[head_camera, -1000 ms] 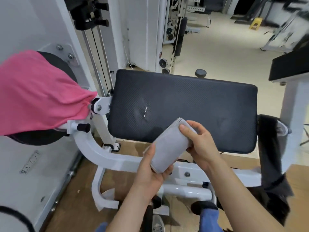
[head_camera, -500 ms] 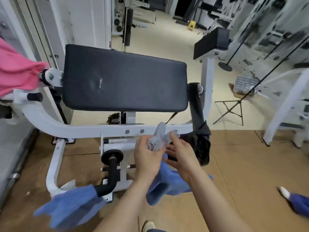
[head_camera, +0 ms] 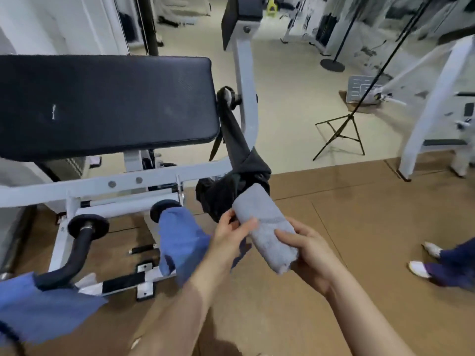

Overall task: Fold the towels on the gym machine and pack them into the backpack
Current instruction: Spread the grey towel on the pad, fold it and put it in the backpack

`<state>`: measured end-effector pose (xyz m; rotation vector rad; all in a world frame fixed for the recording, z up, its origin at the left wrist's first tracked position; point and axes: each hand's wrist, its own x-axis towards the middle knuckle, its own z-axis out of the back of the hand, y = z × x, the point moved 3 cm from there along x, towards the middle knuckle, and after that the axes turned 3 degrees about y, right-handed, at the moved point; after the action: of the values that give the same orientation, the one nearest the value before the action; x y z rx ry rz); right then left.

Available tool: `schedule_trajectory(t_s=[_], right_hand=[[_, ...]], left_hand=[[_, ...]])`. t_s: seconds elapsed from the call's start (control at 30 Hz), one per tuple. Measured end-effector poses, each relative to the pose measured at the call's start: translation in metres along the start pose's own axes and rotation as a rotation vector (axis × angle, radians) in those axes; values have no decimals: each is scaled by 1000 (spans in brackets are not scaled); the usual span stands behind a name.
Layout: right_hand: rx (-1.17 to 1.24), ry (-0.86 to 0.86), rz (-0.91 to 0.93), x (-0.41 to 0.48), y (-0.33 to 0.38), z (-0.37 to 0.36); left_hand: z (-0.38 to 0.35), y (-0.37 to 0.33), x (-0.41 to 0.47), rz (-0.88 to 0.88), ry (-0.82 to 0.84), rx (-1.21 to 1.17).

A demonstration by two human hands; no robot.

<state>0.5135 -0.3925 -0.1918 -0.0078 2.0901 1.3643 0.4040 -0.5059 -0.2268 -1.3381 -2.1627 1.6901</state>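
Gripping a folded grey towel (head_camera: pixel 267 227), left hand (head_camera: pixel 228 240) and right hand (head_camera: pixel 311 258) hold it by the black backpack (head_camera: pixel 218 199).

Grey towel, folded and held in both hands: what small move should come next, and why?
Probably push the towel forward into the backpack: the left hand and right hand hold it, and its far end already lies against the backpack, which hangs from the machine.

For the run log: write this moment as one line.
left hand: pinches grey towel | right hand: grips it | backpack: hangs on machine, towel end against it
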Motion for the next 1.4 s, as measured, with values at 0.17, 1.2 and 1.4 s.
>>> schedule_trajectory(t_s=[0.17,1.2,1.4], right_hand=[[-50,123,-148,-5,10,68],[-1780,-135,484,235,44,101],[-1840,180,550,246,32,96]], left_hand=[[-42,13,16,89,47,-69],[-24,43,202,77,-448,1007],[-60,22,180,-134,-593,787]])
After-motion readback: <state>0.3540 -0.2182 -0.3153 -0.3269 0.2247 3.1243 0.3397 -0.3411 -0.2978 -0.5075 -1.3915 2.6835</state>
